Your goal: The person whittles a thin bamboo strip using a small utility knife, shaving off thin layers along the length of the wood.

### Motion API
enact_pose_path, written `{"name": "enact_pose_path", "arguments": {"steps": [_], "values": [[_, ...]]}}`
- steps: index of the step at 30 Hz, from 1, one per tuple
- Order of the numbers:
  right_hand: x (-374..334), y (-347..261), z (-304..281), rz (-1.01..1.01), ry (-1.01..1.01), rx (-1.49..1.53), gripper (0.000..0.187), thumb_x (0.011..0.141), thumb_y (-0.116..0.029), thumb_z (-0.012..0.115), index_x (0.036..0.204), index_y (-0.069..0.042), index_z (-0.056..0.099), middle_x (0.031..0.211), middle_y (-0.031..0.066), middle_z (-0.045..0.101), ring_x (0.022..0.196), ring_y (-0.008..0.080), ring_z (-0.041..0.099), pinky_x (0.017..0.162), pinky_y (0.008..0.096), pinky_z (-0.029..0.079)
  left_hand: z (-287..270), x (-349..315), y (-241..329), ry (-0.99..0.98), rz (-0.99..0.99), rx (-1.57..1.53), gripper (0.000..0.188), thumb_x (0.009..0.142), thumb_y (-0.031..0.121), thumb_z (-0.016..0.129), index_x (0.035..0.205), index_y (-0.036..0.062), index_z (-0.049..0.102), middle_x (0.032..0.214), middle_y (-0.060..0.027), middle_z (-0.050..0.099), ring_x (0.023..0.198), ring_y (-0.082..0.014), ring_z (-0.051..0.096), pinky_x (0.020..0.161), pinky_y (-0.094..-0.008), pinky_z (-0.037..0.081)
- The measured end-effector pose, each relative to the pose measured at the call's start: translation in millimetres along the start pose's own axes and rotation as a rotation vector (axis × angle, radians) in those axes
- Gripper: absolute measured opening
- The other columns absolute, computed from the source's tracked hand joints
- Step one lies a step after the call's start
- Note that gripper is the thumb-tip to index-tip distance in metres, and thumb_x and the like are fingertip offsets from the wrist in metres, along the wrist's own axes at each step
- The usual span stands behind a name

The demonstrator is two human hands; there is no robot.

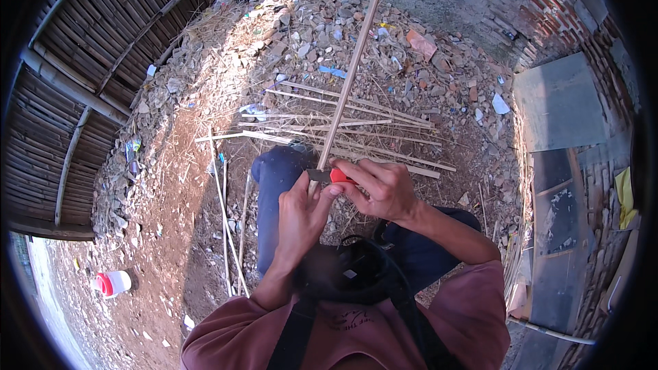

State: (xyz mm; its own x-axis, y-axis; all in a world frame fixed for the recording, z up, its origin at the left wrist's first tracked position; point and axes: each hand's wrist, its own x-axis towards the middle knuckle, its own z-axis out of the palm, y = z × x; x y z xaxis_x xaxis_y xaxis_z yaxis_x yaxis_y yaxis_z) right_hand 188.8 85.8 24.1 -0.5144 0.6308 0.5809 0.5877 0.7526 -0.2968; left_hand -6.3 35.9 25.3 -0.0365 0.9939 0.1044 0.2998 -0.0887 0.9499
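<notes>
A long, narrow bamboo strip (353,72) rises from between my hands and points away toward the rubble. My left hand (301,209) is closed round its near end, with the thumb toward the blade. In the fingers of my right hand (385,188) is a knife with a red handle (340,176). Its short dark blade (319,175) lies across the strip, close to my left thumb. Several pale bamboo strips (363,123) are spread on the ground beyond my knees, some crossing each other. More thin strips (226,219) lie left of my left leg.
Broken brick and stone rubble (301,38) covers the far ground below a worn brick wall (445,0). A bamboo fence (75,116) stands at left. A white container with a red lid (113,283) sits at lower left. Grey boards (562,103) lean along the right.
</notes>
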Motion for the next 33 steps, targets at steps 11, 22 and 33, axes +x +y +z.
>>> {"name": "enact_pose_path", "arguments": {"steps": [11, 22, 33], "values": [[12, 2, -2, -0.008, 0.028, -0.036, 0.036, 0.093, -0.026, 0.079, 0.126, -0.011, 0.076, 0.077, 0.0033, 0.068, 0.057, 0.0178, 0.069, 0.049, 0.0348, 0.054, -1, 3, 3, 0.035, -0.023, 0.063, 0.033, 0.102, 0.026, 0.077, 0.097, -0.0029, 0.063, 0.063, -0.0075, 0.057, 0.055, -0.0128, 0.051, 0.054, -0.0333, 0.044], [30, 39, -28, 0.148, 0.193, -0.024, 0.029, 0.096, -0.026, 0.08, 0.119, -0.009, 0.078, 0.09, 0.0095, 0.079, 0.07, 0.0249, 0.076, 0.058, 0.0359, 0.058, 1, -9, -2, -0.042, -0.037, 0.168, 0.037, 0.107, 0.03, 0.07, 0.092, -0.0002, 0.055, 0.061, -0.0161, 0.058, 0.057, -0.0381, 0.066, 0.054, -0.0411, 0.047], [26, 98, -81, 0.548, 0.375, 0.039, 0.033, 0.106, -0.031, 0.069, 0.12, -0.002, 0.077, 0.08, 0.009, 0.074, 0.062, 0.0131, 0.063, 0.057, 0.0299, 0.045, 6, -30, 1, -0.121, -0.032, 0.032, 0.038, 0.117, 0.029, 0.044, 0.095, -0.0001, 0.054, 0.063, -0.0182, 0.055, 0.058, -0.039, 0.063, 0.056, -0.0454, 0.045]]}}
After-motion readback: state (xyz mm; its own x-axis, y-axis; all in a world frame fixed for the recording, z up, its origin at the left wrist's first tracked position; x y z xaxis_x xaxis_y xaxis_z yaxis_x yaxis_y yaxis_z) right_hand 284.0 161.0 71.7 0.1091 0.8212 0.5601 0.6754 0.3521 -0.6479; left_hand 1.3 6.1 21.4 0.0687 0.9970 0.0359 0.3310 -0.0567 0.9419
